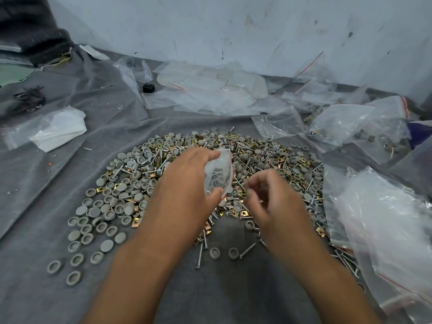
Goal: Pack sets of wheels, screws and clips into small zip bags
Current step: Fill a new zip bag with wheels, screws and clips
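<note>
Grey cloth (58, 188) covers the whole work surface, creased in long folds, and a scuffed pale wall (233, 26) rises behind it. Spread across the middle of the cloth lies a broad heap of parts (149, 174): round grey wheels (81, 210), long silver screws (247, 250) and small brass-coloured clips (101, 190), all mixed together, with loose wheels scattered toward the near left edge.

Above the heap, the person's left hand (187, 190) holds a small zip bag (218, 176), its red-striped mouth turned toward the right hand; the thumb and fingers pinch the clear plastic at its upper and lower edges. A few dark parts show through the bag, though which ones cannot be told. The right hand (271, 202) hovers just beside the bag's opening with its fingers curled together as if pinching something small; motion blur hides whether anything sits between the fingertips.

Behind the heap, empty clear bags (210, 92) lie flat in a loose pile against the wall. To the right, filled bags (346, 127) hold small batches of parts, and a large crumpled clear bag (385, 220) lies at the near right. On the left rest a bag with white paper (56, 128), a tangle of dark wire (29, 99), and farther back a small black block (148, 87).
</note>
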{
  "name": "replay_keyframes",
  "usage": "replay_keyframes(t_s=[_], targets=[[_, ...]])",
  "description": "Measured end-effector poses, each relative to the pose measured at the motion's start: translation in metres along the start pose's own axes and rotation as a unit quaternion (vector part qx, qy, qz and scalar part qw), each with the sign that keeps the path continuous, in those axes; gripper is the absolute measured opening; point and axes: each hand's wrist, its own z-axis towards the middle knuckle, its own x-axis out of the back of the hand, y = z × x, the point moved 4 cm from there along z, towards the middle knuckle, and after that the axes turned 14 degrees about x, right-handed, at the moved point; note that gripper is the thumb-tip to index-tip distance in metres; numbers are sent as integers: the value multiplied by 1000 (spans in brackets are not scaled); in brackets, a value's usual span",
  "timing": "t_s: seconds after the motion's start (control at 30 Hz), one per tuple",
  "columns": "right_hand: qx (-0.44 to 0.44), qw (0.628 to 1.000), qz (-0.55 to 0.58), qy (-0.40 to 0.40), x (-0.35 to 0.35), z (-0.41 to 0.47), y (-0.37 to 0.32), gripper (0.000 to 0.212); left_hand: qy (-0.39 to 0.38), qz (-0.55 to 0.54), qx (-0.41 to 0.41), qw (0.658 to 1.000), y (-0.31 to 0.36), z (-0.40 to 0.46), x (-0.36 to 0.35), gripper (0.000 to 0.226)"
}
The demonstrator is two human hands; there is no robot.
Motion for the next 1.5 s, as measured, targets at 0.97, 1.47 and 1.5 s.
replay_keyframes(t_s=[0.97, 1.47, 1.5], targets=[[66, 930, -151, -329, -2, -9, 26, 21, -9, -2, -6, 1000, 6, -2, -2, 65], [35, 956, -114, -267, 15, -10, 20, 8, 17, -24, 27, 999, 4, 0, 8, 65], [16, 958, -129, -255, 23, -11, 22, 11, 17, -25, 28, 999, 3, 0, 8, 65]])
